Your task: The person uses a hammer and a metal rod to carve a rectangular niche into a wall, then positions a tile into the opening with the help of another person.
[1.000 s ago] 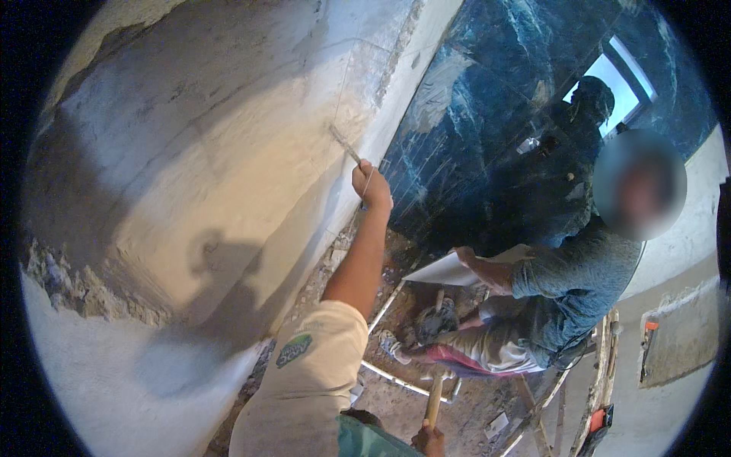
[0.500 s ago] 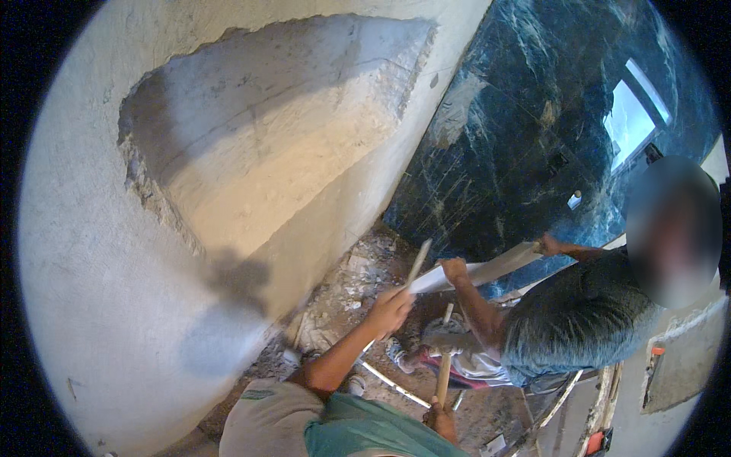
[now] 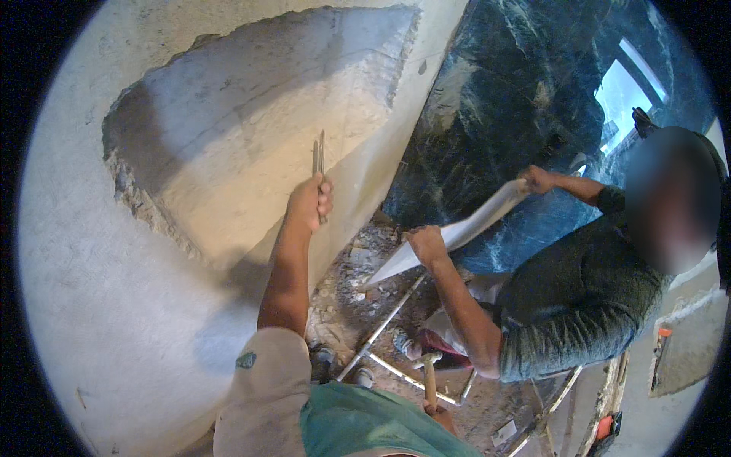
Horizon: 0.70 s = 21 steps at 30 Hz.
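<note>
My left hand is closed around a slim metal chisel, raised before the lit, broken-out hollow in the plaster wall. Two narrow prongs show above the fist; whether one is a second chisel or a shadow I cannot tell. Low by my body, my right hand grips the wooden handle of a hammer, its head pointing up. To the right, a co-worker in a dark shirt holds a long white strip with both hands, one hand at its upper end and one nearer the middle.
A dark marbled panel meets the plaster wall at the back. Rubble covers the floor along the wall's foot. A pale metal frame stands between me and the co-worker. At lower right lies an orange-and-black tool.
My left hand has moved left and up with the chisel, away from the strip to the hollow. The co-worker has shifted the strip, whose lower end now hangs farther left. The hammer remains in my right hand.
</note>
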Tool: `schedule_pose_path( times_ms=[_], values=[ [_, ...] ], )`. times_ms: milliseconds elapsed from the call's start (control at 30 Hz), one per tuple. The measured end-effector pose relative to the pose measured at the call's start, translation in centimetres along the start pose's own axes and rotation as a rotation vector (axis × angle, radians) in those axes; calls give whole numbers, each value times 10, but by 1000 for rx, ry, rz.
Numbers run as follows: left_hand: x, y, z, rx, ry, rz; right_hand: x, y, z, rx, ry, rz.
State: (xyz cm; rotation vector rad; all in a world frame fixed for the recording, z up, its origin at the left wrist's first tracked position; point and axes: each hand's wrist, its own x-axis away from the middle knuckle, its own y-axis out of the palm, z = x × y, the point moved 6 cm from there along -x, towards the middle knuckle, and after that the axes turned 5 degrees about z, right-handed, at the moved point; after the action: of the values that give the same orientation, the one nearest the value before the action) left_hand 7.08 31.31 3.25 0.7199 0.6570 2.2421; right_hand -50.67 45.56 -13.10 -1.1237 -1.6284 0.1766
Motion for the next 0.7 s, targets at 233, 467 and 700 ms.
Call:
schedule_pose_path(
  times_ms=[233, 467, 700],
  values=[
    [-58, -13, -11, 41, -116, 41, 21, 4, 5, -11, 22, 36],
    [38, -61, -32, 63, 90, 228, 5, -3, -17, -42, -87, 55],
    [188, -109, -48, -100, 325, 464, -42, 3, -15, -139, -98, -49]
  ],
)
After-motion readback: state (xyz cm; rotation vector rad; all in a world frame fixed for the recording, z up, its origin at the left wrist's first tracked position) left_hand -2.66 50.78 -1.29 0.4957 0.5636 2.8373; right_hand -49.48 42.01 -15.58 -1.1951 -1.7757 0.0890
